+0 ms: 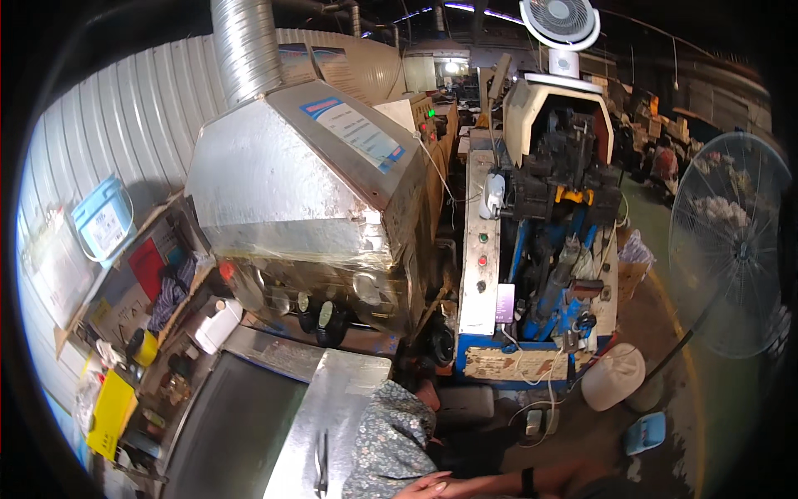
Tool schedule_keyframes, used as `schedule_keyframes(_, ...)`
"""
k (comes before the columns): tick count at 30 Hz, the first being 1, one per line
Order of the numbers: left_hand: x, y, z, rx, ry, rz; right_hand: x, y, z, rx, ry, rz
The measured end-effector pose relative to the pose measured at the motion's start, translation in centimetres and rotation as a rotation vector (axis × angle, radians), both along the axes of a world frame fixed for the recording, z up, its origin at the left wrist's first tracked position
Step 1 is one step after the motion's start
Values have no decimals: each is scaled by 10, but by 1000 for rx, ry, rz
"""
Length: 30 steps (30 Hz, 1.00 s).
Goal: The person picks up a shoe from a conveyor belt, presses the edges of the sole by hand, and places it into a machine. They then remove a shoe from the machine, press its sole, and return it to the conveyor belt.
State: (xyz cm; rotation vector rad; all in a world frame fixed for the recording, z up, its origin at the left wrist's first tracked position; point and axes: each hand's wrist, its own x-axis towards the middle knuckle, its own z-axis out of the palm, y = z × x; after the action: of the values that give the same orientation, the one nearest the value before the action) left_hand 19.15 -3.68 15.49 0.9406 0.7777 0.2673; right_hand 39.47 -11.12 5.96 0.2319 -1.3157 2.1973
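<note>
At the lower edge my right hand (432, 486) reaches in from the right, a black band (527, 480) on its wrist. Its fingers look stretched out, and I see nothing held in them. They lie by a loose flowered cloth (386, 441), which seems to be a sleeve. A bit of skin (428, 394) shows at the cloth's upper end. Whether that skin, or part of the fingers at the lower edge, belongs to my left hand I cannot tell. Left of the cloth is a pale metal panel (345, 384) with a dark handle (321, 466), beside a dark conveyor belt (237, 420).
A metal hood (291, 175) with a duct (245, 46) rises ahead. To its right stands a blue machine (544, 308) with a button panel (480, 249). A white jug (613, 377), blue container (646, 432) and standing fan (736, 249) are at right. Cluttered shelves (150, 224) line the left.
</note>
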Motion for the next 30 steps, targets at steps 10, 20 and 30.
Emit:
schedule_keyframes(10, -16, -2, -15, -50, -67, 72, 98, 26, 46, 76, -344, 115)
schedule_keyframes(20, -14, 0, -29, -27, -70, 52, 29, 27, 22, 162, -269, 63)
schedule_keyframes(30, -16, -3, -41, -13, -74, 61, 21, 35, 21, 248, -328, 33)
